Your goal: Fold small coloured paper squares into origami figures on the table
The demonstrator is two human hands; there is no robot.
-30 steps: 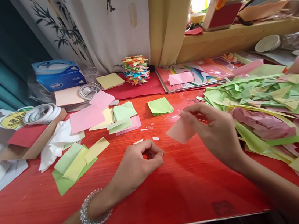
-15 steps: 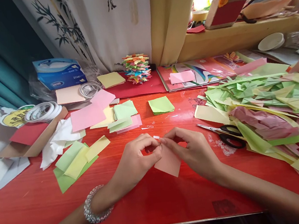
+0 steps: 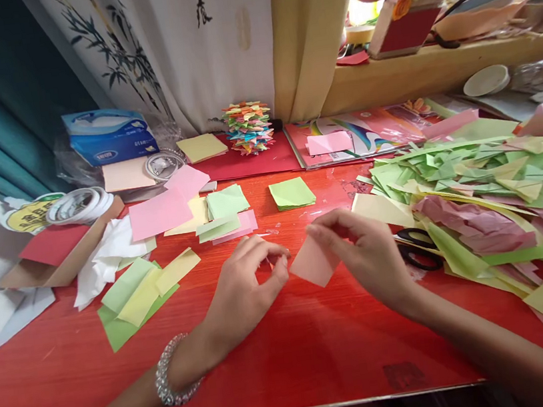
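Note:
My right hand (image 3: 368,247) pinches a small pink square of paper (image 3: 316,259) by its upper corner, between thumb and forefinger. The paper hangs tilted above the red table (image 3: 274,365). Just to its left, my left hand (image 3: 247,281) is curved with thumb and forefinger slightly apart, and I see nothing between them. A clear bead bracelet (image 3: 167,373) circles my left wrist. Black-handled scissors (image 3: 423,256) lie beyond my right hand, their blades hidden behind it. A cream paper piece (image 3: 381,208) lies close by.
Green paper squares (image 3: 293,192) are stacked ahead. Loose green and yellow sheets (image 3: 147,288) lie left, below pink sheets (image 3: 161,212). Folded green pieces and strips (image 3: 473,168) heap up at right. A colourful folded-paper model (image 3: 248,128), a tissue pack (image 3: 109,135) and tape rolls (image 3: 77,207) stand behind.
My right hand has moved up and right, carrying the pink paper square away from my left hand. My left fingers have come off the paper. The right hand now covers the scissor blades.

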